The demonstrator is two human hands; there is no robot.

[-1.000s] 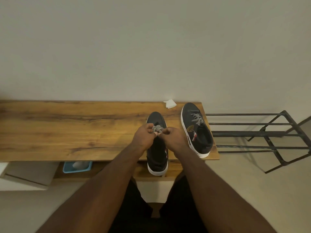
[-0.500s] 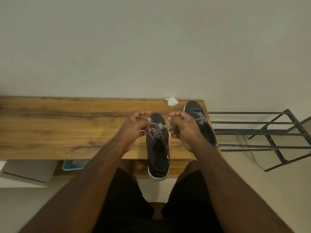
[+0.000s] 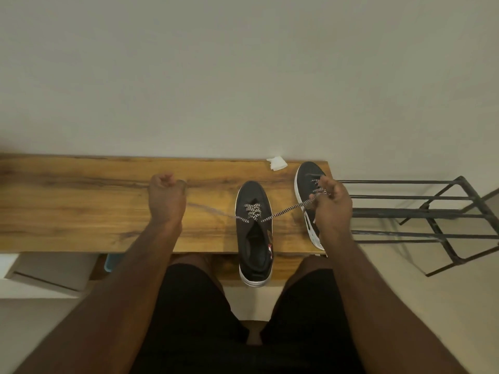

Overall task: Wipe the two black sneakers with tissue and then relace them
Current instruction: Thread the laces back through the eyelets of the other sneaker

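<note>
Near sneaker (image 3: 253, 233) lies toe toward the wall on the wooden tabletop (image 3: 81, 206), heel hanging past the front edge. It serves as reference for all positions below.

Lace (image 3: 283, 211), black-and-white patterned, is crossed over the tongue and drawn out to both sides. The right run is taut and clear. The left run is blurred and faint against the wood.

Right hand (image 3: 333, 209): right of the sneaker, fingers (image 3: 322, 184) curled and pinching the lace end. It hides part of the second sneaker (image 3: 307, 182), which lies to the right of the reference, set a little farther back, near the tabletop's right end.

Left hand (image 3: 166, 201): well to the left of the sneaker, raised over the tabletop, fingers curled in. The lace end presumably sits in that grip, but motion blur prevents confirming it.

Tissue (image 3: 276, 163): crumpled white piece, behind and right of the sneaker, against the wall, just beside the second sneaker's toe.

Black metal rack (image 3: 432, 211): on the floor, far right, beyond the tabletop end.
</note>
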